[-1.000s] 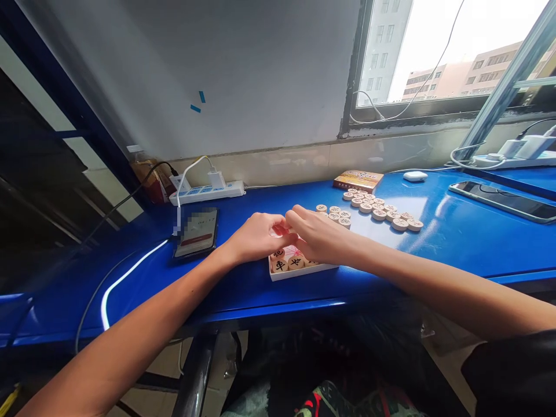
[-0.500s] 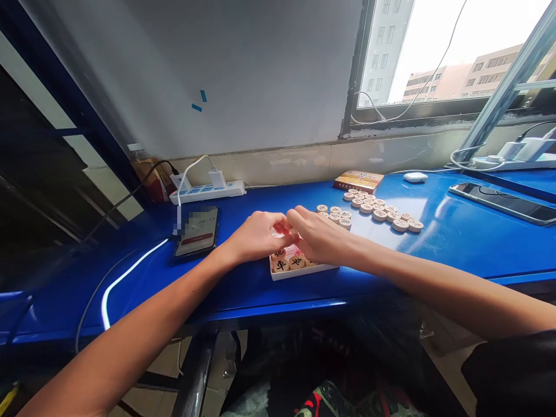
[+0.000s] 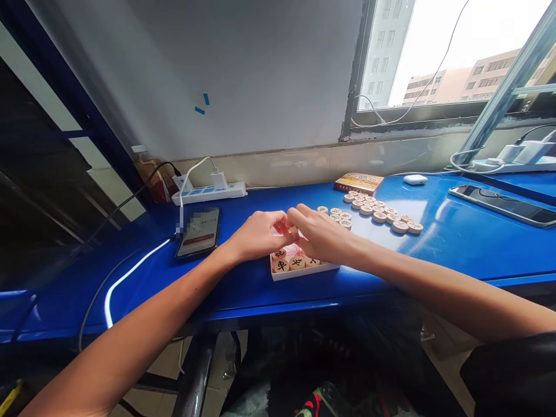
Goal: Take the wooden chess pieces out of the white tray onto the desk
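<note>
My left hand (image 3: pixel 262 234) and my right hand (image 3: pixel 319 231) meet fingertip to fingertip over a shallow white box (image 3: pixel 304 273). Both are closed in a pinch, and a sliver of a pale wooden xiangqi piece (image 3: pixel 294 230) shows between their fingers. Round xiangqi pieces with black characters, such as the front-left piece (image 3: pixel 282 265), lie inside the box along its near side. My hands hide the box's far part. Just behind my right hand, a small group of xiangqi pieces (image 3: pixel 335 218) sits on the blue table (image 3: pixel 247 289).
More xiangqi pieces (image 3: pixel 379 216) spread diagonally to the right, beside a printed box lid (image 3: pixel 358 183). A phone (image 3: pixel 198 233) and a power strip (image 3: pixel 212 191) lie at left. On the right are a white earbud case (image 3: pixel 415 180) and another phone (image 3: pixel 504 204).
My hands stay almost in place above the box, with only slight finger movement. The pale piece between the fingertips shows more now. The view has shifted a little.
</note>
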### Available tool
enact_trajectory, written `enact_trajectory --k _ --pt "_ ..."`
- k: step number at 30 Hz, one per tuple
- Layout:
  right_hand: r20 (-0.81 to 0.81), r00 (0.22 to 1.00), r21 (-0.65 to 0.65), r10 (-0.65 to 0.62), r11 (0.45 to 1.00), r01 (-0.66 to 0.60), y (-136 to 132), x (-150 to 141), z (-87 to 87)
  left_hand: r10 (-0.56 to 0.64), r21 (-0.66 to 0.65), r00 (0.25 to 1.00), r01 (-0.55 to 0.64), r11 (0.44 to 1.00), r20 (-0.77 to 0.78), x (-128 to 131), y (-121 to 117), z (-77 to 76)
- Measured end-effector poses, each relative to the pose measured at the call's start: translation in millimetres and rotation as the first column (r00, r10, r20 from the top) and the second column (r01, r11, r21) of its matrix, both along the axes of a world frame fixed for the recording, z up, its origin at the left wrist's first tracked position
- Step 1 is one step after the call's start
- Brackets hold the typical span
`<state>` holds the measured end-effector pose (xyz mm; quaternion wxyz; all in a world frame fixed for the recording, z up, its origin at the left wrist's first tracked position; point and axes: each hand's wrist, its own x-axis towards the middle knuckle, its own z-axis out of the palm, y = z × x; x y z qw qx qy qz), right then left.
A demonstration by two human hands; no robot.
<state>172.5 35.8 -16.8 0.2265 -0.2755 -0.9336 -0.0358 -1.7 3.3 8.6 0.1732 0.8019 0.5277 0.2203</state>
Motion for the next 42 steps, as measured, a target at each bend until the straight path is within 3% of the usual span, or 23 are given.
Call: enact_trajectory --k 6,11,16,20,32,42 --pt "-0.006 1.0 -0.035 -0.03 0.999 0.03 -5.1 -0.4 3.6 -0.034 0.012 0.999 0.034 0.999 -0.01 -1.3 1.1 0.1" --pt "-0.081 0.996 -0.05 0.028 0.998 -0.032 -3.0 -1.1 4.0 -0.047 0.004 0.999 0.047 0.999 0.002 -6.3 5.3 -0.3" --pt "-0.211 0.977 -0.067 0.024 0.997 -0.039 4.8 1.5 6.3 -0.181 -0.109 0.933 0.225 0.968 0.312 -14.3 12.0 1.3" --pt "-0.275 0.961 -0.088 -0.013 0.996 -0.011 8.1 4.2 7.7 -0.131 -0.184 0.874 0.241 0.953 0.467 -18.1 13.5 3.3" --pt "-0.337 0.941 0.01 0.04 0.999 -0.039 8.9 4.7 4.1 -0.143 -0.188 0.825 0.287 0.939 0.547 -14.0 13.0 1.5" --pt "-0.385 0.919 0.07 0.082 0.996 -0.059 8.1 4.3 4.3 -0.114 -0.148 0.832 0.229 0.962 0.543 -12.8 11.2 2.9"
